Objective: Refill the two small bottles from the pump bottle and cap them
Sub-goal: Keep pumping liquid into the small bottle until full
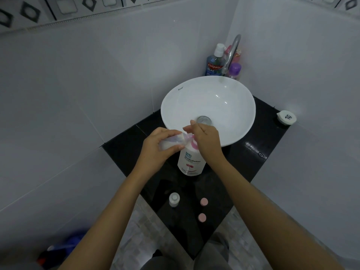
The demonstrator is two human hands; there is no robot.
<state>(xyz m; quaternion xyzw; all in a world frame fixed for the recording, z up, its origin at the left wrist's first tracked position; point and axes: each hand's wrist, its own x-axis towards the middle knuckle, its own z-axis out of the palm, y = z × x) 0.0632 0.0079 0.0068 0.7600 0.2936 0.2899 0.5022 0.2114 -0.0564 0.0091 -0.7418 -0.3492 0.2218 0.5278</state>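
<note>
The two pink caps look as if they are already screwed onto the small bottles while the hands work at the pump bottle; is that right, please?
Not quite: in the head view both pink caps lie loose on the counter, and the standing small bottle is uncapped. The hands are at the pump bottle.

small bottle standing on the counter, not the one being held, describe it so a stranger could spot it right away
Start at the white sink on the black counter, then come toward the person, past the pump bottle. Near the counter's front left edge stands the small bottle, upright, clear with a white open top. The two pink caps to its right are flat discs; it is the only bottle there.
</note>
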